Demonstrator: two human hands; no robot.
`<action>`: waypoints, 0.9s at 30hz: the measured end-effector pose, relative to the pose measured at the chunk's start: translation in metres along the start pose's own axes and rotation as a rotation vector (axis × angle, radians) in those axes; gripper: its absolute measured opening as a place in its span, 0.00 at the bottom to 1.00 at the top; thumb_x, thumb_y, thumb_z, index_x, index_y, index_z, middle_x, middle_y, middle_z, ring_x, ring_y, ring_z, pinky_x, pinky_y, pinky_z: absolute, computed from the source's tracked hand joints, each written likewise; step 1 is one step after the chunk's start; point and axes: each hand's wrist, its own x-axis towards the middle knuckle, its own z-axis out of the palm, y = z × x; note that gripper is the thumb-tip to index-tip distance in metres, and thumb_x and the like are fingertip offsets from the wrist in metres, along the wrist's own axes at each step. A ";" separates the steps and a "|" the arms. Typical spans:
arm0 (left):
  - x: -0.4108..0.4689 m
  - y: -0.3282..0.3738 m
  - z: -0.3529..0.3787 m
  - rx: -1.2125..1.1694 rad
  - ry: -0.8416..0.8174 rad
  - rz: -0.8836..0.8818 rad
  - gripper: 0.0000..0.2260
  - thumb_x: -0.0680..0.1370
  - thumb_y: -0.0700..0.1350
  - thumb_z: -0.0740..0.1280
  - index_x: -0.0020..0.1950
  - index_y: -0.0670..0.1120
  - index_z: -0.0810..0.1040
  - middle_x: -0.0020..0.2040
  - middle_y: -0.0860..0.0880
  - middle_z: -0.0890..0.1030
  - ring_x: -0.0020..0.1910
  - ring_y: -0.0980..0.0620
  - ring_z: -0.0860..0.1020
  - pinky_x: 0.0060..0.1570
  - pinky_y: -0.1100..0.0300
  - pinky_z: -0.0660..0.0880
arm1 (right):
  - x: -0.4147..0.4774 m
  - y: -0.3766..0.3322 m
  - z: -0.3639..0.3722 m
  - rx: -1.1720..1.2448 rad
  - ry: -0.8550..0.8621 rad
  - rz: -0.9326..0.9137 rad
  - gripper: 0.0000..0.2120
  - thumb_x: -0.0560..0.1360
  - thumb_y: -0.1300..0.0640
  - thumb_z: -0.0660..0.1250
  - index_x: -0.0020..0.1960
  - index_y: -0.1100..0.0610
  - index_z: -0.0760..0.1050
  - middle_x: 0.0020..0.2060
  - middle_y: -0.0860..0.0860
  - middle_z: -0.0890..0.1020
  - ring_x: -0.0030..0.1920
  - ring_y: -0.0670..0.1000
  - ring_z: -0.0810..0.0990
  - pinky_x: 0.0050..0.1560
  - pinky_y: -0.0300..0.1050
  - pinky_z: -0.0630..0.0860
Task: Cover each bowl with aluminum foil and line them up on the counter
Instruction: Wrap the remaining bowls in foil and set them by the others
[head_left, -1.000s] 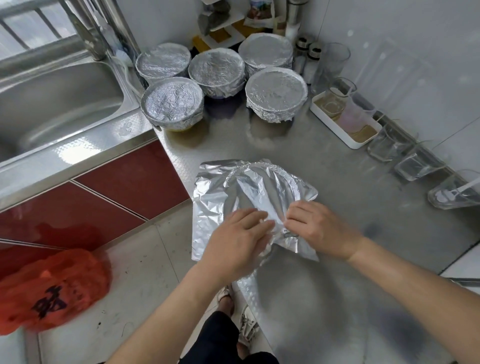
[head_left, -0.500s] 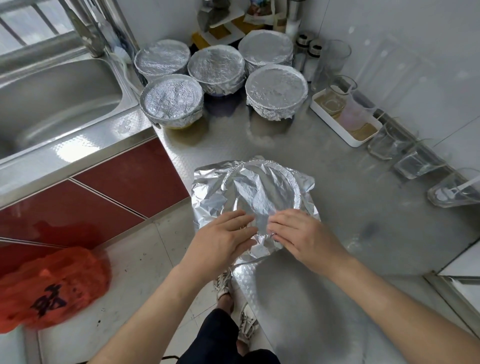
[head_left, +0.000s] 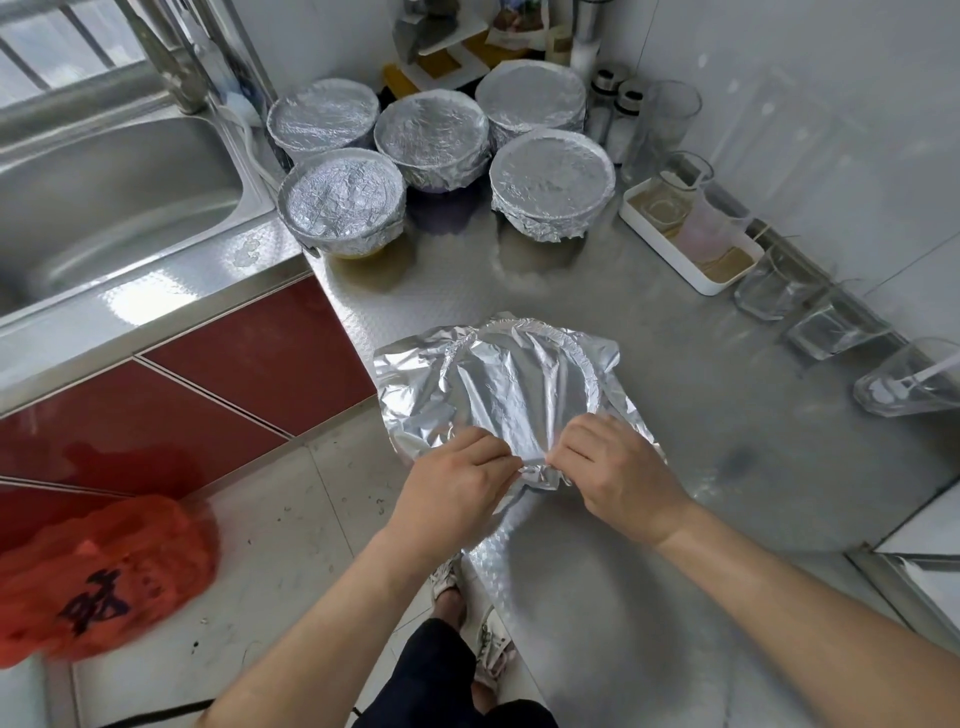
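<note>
A stainless steel counter (head_left: 727, 441) fills a kitchen corner with white tiled walls. A steel sink (head_left: 104, 208) is set in at 10 o'clock. Red cabinet doors (head_left: 249, 358) run below the sink, and an orange plastic bag (head_left: 98, 577) sits at 8 o'clock over a pale tiled floor. At 12 o'clock five covered bowls (head_left: 436, 140) stand close together in a cluster, each with foil pulled tight over its top. At 2 o'clock a white tray (head_left: 670, 254) holds glassware, and clear glasses (head_left: 826, 332) line the wall toward 3 o'clock.

Near the centre, by the counter's front edge, a draped bowl (head_left: 582, 348) sits under a loose foil sheet (head_left: 509, 384); only its round rim shows through. The left hand (head_left: 452, 493) and right hand (head_left: 618, 467) meet at the sheet's 6 o'clock edge. Both have their fingers curled, each pinching the crumpled foil there, and their knuckles are close together.
</note>
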 end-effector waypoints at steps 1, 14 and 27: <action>0.001 0.003 0.002 0.009 -0.008 -0.019 0.09 0.78 0.45 0.65 0.44 0.46 0.84 0.41 0.53 0.80 0.42 0.51 0.77 0.36 0.57 0.76 | 0.001 0.002 -0.002 0.021 -0.013 0.016 0.11 0.65 0.72 0.71 0.38 0.58 0.76 0.35 0.52 0.74 0.38 0.55 0.73 0.44 0.44 0.67; 0.005 0.009 0.003 -0.010 -0.032 -0.125 0.13 0.78 0.52 0.62 0.45 0.49 0.84 0.40 0.54 0.78 0.41 0.52 0.74 0.38 0.60 0.73 | 0.004 -0.017 -0.004 0.127 -0.109 0.210 0.05 0.69 0.60 0.75 0.42 0.57 0.80 0.40 0.49 0.78 0.41 0.53 0.75 0.43 0.48 0.74; 0.015 0.024 0.013 -0.011 -0.091 -0.177 0.09 0.79 0.47 0.63 0.46 0.48 0.82 0.40 0.52 0.77 0.42 0.51 0.73 0.39 0.56 0.75 | 0.007 0.009 -0.006 0.049 -0.080 0.048 0.07 0.68 0.68 0.73 0.40 0.57 0.78 0.37 0.51 0.75 0.41 0.54 0.74 0.46 0.45 0.70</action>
